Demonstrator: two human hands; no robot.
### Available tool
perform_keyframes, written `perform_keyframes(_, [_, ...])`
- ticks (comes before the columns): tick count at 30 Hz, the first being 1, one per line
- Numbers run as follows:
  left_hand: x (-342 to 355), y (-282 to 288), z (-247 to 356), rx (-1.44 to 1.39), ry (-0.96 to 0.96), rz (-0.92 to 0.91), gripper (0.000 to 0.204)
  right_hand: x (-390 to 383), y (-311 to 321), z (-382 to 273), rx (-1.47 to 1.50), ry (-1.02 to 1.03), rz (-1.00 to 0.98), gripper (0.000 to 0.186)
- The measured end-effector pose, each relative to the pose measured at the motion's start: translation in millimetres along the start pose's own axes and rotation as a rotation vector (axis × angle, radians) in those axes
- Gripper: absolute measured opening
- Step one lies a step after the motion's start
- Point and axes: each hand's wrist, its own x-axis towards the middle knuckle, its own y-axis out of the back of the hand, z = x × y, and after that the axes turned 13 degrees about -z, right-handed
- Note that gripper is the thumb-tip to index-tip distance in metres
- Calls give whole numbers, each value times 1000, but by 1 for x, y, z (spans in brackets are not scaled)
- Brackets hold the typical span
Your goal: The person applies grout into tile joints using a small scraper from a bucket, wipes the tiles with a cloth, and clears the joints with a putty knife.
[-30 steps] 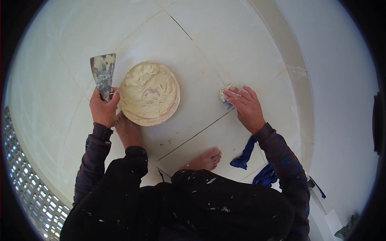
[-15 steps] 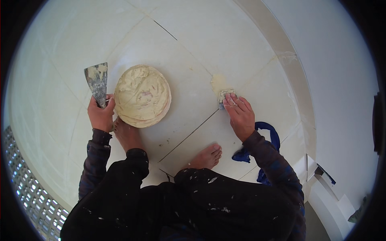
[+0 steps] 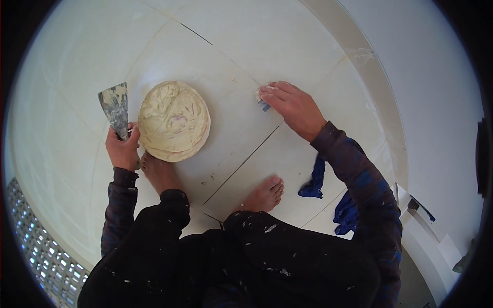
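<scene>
My left hand (image 3: 122, 149) is closed round the handle of a putty knife (image 3: 114, 105), its wide blade pointing up and smeared with cream paste. Right beside it stands a round tub (image 3: 206, 134) filled with thick cream-coloured paste (image 3: 174, 120), the surface lumpy and ridged. My right hand (image 3: 295, 108) presses a small flat grey-blue pad (image 3: 263, 105) against the tiled floor (image 3: 231, 128), near where a dark joint line ends. Paste coats the pad and my fingertips. The fingers cover most of the pad, so its exact kind is unclear.
My bare feet (image 3: 264, 194) stand on the tiles. A dark blue cloth (image 3: 314, 179) lies partly under my right forearm. A beige border strip (image 3: 375, 77) and a white wall (image 3: 426, 102) bound the right side. A patterned grille (image 3: 41, 236) shows at the lower left.
My right hand has slid the pad up and left over the floor, covering the spot of the cream smear seen before. The left hand holds the putty knife much as before.
</scene>
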Motion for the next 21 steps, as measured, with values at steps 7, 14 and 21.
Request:
perform_keyframes(7, [-2, 1, -2, -18, 36, -21, 19, -84, 2, -32, 201, -202, -131, 38])
perform_keyframes(14, [-3, 2, 1, -30, 25, -35, 18, 84, 16, 1, 254, -58, 370, 38])
perform_keyframes(21, [-3, -3, 2, -39, 85, 2, 19, 213, -13, 1, -167, 12, 362, 33])
